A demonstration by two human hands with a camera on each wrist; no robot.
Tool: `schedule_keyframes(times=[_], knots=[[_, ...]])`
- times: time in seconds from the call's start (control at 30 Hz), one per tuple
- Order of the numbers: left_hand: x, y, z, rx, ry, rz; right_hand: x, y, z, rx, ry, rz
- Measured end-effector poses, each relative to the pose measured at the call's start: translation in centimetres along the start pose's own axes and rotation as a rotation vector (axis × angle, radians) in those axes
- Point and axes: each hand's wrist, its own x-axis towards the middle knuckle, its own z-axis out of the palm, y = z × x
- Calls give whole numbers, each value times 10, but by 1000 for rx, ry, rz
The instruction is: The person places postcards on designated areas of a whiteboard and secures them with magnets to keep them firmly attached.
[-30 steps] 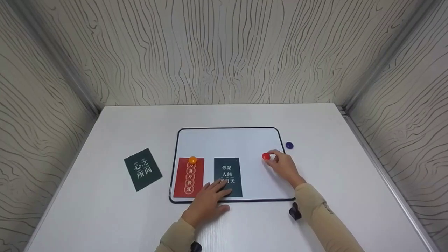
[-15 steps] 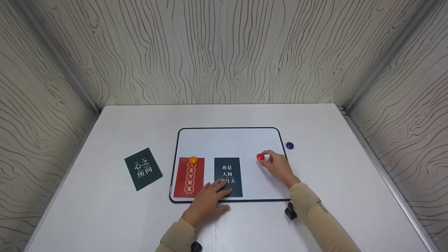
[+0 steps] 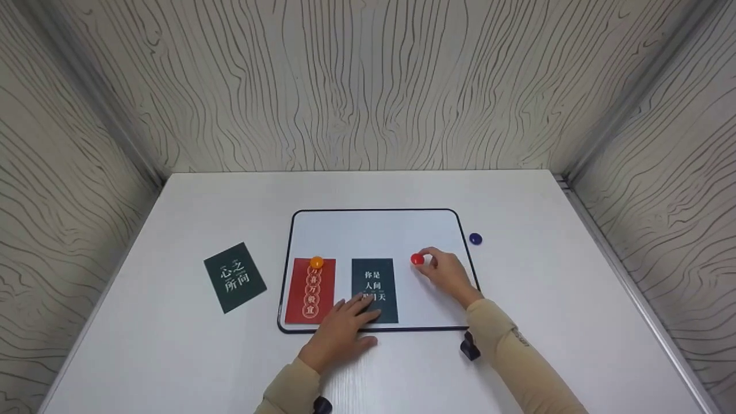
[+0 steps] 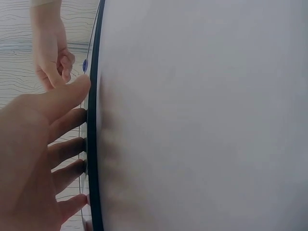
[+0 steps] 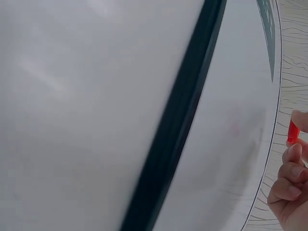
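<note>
Between thumb and forefinger, my right hand (image 3: 448, 276) pinches a round red magnet (image 3: 417, 259) over the right half of a whiteboard (image 3: 374, 230) with a dark rim. In the right wrist view the red magnet (image 5: 293, 131) shows edge-on, clear of the board's surface. My left hand (image 3: 339, 330) lies with spread, straight fingers, its fingertips on the lower part of a dark green card (image 3: 374, 270) with white characters. Left of that card is a red card (image 3: 305, 293), with an orange magnet (image 3: 317, 262) on its top edge.
Another dark green card (image 3: 235, 278) lies tilted on the white table (image 3: 172, 345), left of the board. A dark blue magnet (image 3: 475, 238) sits just outside the board's right edge. Patterned walls (image 3: 368, 86) enclose the table at the back and sides.
My right hand has moved left with the red magnet, closer to the green card on the board. The left hand and the cards have stayed in place.
</note>
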Motion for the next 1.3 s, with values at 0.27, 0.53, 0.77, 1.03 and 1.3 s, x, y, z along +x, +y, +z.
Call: schedule_keyframes(times=[0.27,0.53,0.77,1.03,1.3], knots=[[0,0,-1,12,-4,4,-1,-6,6,-25,7,-20],[0,0,-2,3,-3,3,-2,-14,11,-11,-14,-22],[0,0,0,-8,5,-6,-2,-25,14,-16,-10,-59],[0,0,0,-22,1,-7,1,-34,19,-20,-32,-63],[0,1,-1,-29,6,-14,1,-39,24,-40,-46,-71]])
